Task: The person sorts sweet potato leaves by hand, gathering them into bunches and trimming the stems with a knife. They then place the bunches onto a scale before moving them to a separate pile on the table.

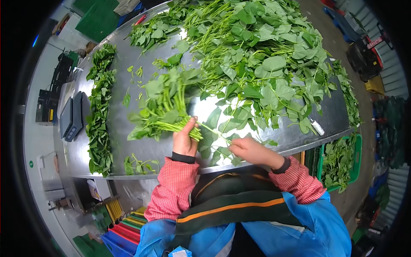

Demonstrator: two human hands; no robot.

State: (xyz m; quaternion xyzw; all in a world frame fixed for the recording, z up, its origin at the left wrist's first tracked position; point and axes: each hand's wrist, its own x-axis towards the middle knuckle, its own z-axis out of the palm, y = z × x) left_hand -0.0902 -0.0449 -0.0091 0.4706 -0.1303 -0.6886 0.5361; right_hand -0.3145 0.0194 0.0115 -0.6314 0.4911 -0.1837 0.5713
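Note:
My left hand (185,139) is wrapped round a bunch of leafy green stems (169,107), their cut ends pointing toward me and the leaves fanning away. To its right, my right hand (249,150) is closed in a pinch on a single leafy stem (215,131) that stretches across to the bunch. Loose leaves lie on the metal table (128,124) under and around both hands. A large heap of the same greens (265,55) spreads over the far and right side of the table.
A long row of greens (101,111) lies along the table's left side, beside a dark scale-like device (73,116). A white-handled tool (317,127) rests near the right front edge. Below the edge stands a green crate (356,160) holding greens. Stacked coloured crates (124,235) are at lower left.

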